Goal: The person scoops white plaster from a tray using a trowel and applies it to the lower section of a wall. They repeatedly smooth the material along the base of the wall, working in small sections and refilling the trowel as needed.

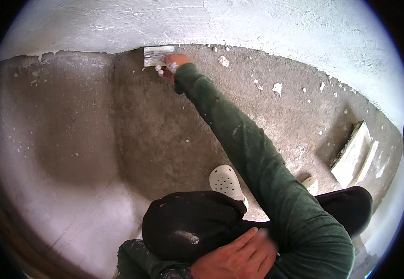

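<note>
Stretched far forward, my right hand [176, 61] is closed around a flat metal plastering trowel [159, 52]. The trowel's plaster-smeared blade lies along the foot of the white plastered wall [165, 23], where wall meets floor. Its handle is mostly hidden by my fingers, which have white plaster on them. My left hand [239, 258] lies flat near my lap, by my thigh and right sleeve, fingers stretched out and holding nothing. A dark band circles my left wrist.
Plaster crumbs [277, 88] dot the rough grey floor [202, 121]. At the right lies a white, plaster-coated board-like piece [353, 156]. My feet wear pale perforated clogs [225, 180]. Another wall surface [58, 139] stands at the left.
</note>
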Demonstrator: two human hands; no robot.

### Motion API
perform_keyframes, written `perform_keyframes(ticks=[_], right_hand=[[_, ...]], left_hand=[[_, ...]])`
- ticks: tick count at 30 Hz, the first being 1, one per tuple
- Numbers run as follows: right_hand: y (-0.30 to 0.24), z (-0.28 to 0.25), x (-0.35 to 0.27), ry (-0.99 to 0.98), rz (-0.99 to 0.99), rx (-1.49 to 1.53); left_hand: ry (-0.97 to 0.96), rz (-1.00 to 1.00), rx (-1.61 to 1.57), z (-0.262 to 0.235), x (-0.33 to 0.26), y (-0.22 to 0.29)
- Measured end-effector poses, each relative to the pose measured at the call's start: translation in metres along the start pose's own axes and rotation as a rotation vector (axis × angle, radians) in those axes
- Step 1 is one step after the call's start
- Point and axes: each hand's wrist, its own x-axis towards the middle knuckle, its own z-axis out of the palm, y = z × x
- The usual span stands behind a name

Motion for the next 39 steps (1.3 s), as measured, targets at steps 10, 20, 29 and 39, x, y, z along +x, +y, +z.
perform_keyframes(ticks=[10,20,29,39], right_hand=[[-0.093,-0.061,-0.06,0.146,0.273,0.251],[-0.137,-0.114,-0.135,0.176,0.13,0.427],[-0.158,-0.158,-0.207,0.146,0.028,0.145],[-0.206,-0.179,-0.205,0.225,0.002,0.405]], left_hand=[[-0.252,0.028,-0.043,-0.027,0.031,0.013],[-0.224,0.024,-0.044,-0.023,0.048,0.02],[-0.158,0.08,0.02,-0.017,0.063,0.031],[-0.175,0.081,0.099,-0.006,0.071,0.053]])
